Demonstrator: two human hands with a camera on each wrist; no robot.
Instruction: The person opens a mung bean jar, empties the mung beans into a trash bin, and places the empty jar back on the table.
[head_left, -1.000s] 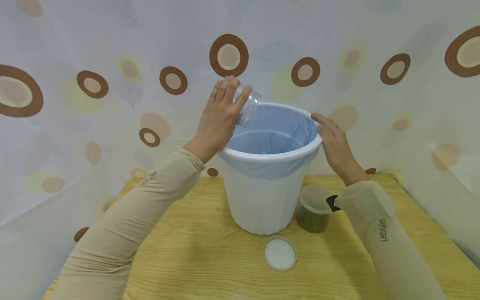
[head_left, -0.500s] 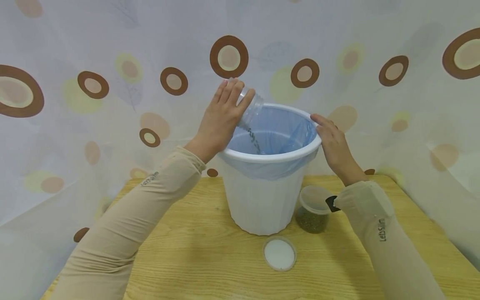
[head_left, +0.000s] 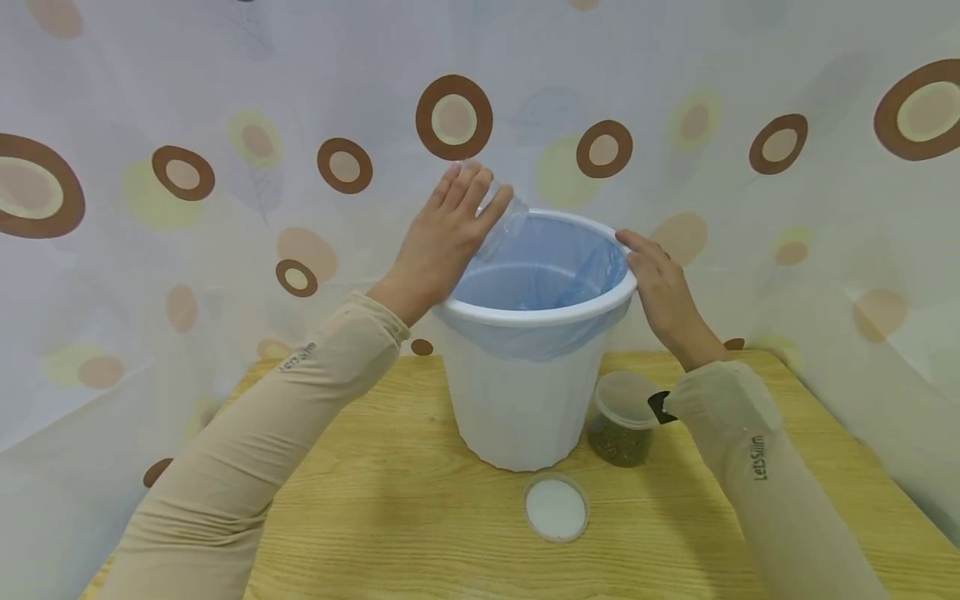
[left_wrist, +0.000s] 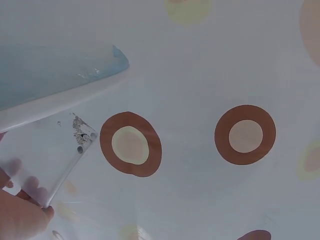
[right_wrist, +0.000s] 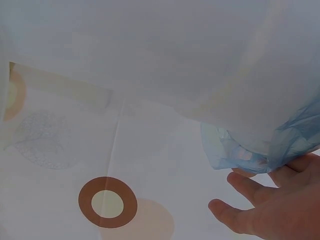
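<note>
A white trash bin (head_left: 525,400) with a blue liner bag (head_left: 573,242) folded over its rim stands upright on the table. My left hand (head_left: 450,229) grips a clear plastic jar (head_left: 504,232), tipped mouth-down over the bin's left side. In the left wrist view some dark grains cling inside the jar (left_wrist: 82,135). On the bin's right side, my right hand (head_left: 663,296) rests against the rim, fingers fairly straight. The right wrist view shows those fingers (right_wrist: 250,190) spread beside the liner's edge. What lies at the bin's bottom is hidden.
Right of the bin stands a clear tub (head_left: 622,433) with dark green-brown contents and a translucent lid (head_left: 630,396). A round white-centred lid (head_left: 556,508) lies in front on the wooden table (head_left: 360,500). Patterned sheeting (head_left: 300,83) hangs close behind.
The jar has tipped further over the bin. Half a second ago a stream of dark grains fell from it; now no stream shows. My right hand keeps its place on the rim.
</note>
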